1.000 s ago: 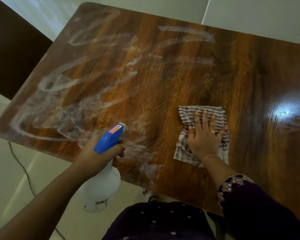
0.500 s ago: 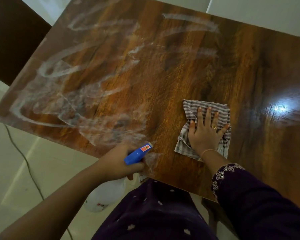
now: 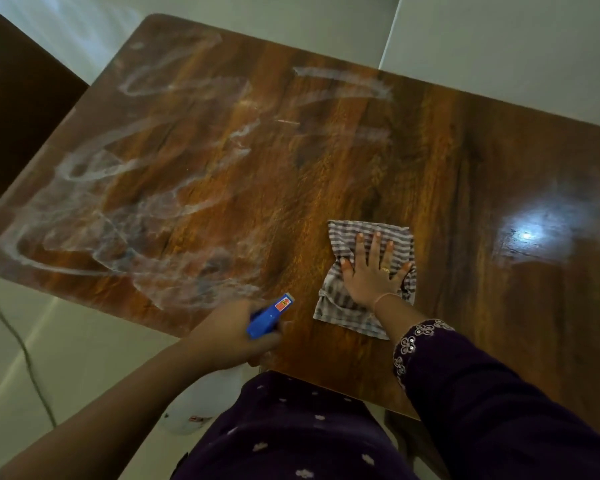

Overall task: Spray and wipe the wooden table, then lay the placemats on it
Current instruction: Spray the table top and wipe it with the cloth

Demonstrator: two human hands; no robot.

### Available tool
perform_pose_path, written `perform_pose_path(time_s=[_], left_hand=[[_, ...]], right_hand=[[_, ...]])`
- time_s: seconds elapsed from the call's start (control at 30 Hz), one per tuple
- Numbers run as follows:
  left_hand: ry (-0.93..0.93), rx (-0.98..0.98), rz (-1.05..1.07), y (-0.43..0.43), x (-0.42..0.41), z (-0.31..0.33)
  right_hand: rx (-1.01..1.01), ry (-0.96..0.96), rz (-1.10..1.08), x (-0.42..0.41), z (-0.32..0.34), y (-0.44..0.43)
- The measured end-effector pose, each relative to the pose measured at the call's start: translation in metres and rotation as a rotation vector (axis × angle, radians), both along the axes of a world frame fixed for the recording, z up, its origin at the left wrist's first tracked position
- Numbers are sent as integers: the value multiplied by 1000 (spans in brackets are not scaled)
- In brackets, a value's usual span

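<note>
The wooden table [image 3: 326, 174] fills the view, its left half streaked with white curls of spray. My left hand [image 3: 229, 337] grips a spray bottle [image 3: 269, 317] by its blue trigger head at the near edge; the white bottle body [image 3: 191, 407] hangs below the tabletop. A striped grey-and-white cloth [image 3: 340, 306] lies crumpled on the table right of centre. My right hand [image 3: 371, 271] presses flat on it with fingers spread. No placemats are in view.
A dark chair or panel [image 3: 18, 109] stands past the table's left edge. A thin cable [image 3: 21, 344] runs over the pale floor at the left. A light glares off the tabletop [image 3: 527, 233] at the right.
My left hand has carried the spray bottle down and to the right, toward the table's near edge. The right hand and cloth have stayed in nearly the same spot.
</note>
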State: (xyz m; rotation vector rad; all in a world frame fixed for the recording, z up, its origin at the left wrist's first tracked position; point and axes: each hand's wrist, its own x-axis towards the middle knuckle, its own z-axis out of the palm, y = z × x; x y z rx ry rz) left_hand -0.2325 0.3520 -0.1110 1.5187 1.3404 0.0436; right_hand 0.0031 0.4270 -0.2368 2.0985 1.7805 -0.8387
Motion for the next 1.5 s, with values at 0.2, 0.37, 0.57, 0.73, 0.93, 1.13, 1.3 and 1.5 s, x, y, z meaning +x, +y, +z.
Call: perform_pose_path(time_s=[0.2,0.37,0.57,0.73,0.93,1.13,1.3,1.5], left_hand=[[43,35,3,2,15,5],[54,13,24,2,22,7],[61,-7,-19,2,15,9],[91,-8,-37,-2,-1,0],[104,5,-102,-3,-36,-8],[51,6,-125,3,-84,0],[49,32,-181,7,-119,4],[52,21,-216,8,-154,2]], right_hand=[[-140,61,24,3,13,8],[-196,94,39,5,15,10],[-217,121,45,6,11,12],[-193,101,34,4,10,10],[-139,26,25,-3,5,-2],[132,-87,-6,-18,-10,-59],[332,-160,-228,-84,-18,-100],[394,-201,-301,-159,-26,-95]])
